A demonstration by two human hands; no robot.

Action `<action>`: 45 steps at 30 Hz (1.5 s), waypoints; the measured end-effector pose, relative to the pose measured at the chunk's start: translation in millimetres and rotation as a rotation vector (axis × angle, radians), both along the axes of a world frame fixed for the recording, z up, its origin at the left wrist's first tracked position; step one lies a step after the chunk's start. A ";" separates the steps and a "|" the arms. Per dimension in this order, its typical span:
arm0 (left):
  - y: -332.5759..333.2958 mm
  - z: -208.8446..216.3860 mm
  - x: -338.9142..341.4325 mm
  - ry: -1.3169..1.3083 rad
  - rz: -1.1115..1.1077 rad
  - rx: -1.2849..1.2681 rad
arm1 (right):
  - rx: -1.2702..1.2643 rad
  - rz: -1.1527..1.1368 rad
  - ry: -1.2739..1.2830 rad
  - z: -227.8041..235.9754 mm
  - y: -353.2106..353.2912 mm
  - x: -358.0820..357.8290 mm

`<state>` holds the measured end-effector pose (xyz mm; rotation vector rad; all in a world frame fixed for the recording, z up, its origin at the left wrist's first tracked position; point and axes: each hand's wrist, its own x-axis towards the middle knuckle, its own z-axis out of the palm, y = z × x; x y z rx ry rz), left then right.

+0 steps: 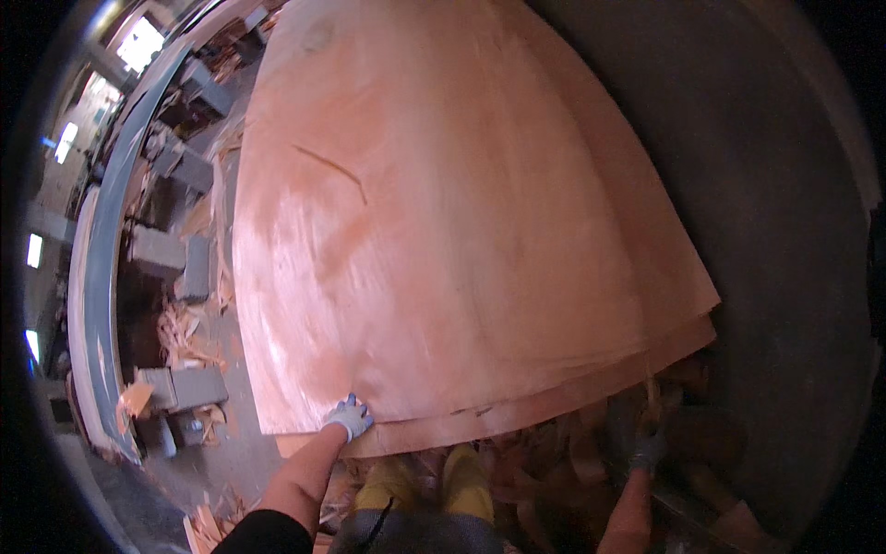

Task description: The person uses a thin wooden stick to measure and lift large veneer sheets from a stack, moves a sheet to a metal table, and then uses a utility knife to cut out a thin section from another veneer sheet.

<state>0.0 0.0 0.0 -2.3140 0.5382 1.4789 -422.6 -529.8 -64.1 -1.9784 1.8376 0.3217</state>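
A large stack of thin reddish-tan wood veneer sheets [434,231] spreads out in front of me, its near edges layered and slightly offset. My left hand [351,418], in a pale glove with blue fingertips, lies on the top sheet close to its near left corner, fingers stretched forward. In deep shadow beyond the near right part of the stack's edge, my right hand [648,451] is gloved too and looks closed. A narrow yellowish-brown piece [652,402] rises from it toward the sheet edge; its kind is too dark to tell.
Veneer scraps [554,452] litter the floor around my yellow-covered legs [466,480]. Grey blocks [198,388] stand along the left, with more scraps [180,332] between them. Farther left runs a long stack with a blue-grey top [101,268]. A dark surface [766,231] borders the right.
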 end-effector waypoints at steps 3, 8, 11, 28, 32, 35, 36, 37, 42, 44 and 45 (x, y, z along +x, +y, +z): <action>-58.4 -53.0 4.8 0.013 0.001 -0.096 | 0.006 -0.032 0.366 68.8 -62.3 47.3; -68.4 -55.8 32.5 0.081 -0.105 -0.034 | -0.127 0.297 0.509 20.2 -91.1 32.2; -78.0 -42.3 45.7 0.069 -0.019 0.107 | -0.115 0.047 0.203 91.5 -119.6 82.9; -165.2 -136.4 11.3 -0.259 0.989 -0.689 | 0.357 0.096 -0.744 37.6 150.3 184.7; -175.5 -117.9 -5.6 -0.092 1.588 -0.770 | 0.659 0.084 -0.794 14.1 173.5 272.1; -209.2 -75.6 -9.9 0.037 1.560 -0.652 | 0.721 0.116 -0.772 -23.3 188.6 282.5; -209.8 -78.4 -8.2 0.088 1.541 -0.631 | 0.770 0.124 -0.736 -30.7 194.6 289.3; -206.4 -82.7 -7.8 0.147 1.517 -0.608 | 0.801 0.092 -0.735 -37.3 197.9 291.4; -158.9 -71.6 -37.4 0.515 1.286 -0.777 | 0.794 0.087 -0.700 -57.1 188.1 290.3; -109.8 -52.8 -63.2 0.637 1.241 -0.578 | 0.783 0.085 -0.664 -54.1 192.6 291.6; -107.1 -6.7 -44.6 0.503 0.512 -0.476 | 0.772 0.088 -0.642 -45.0 192.4 290.6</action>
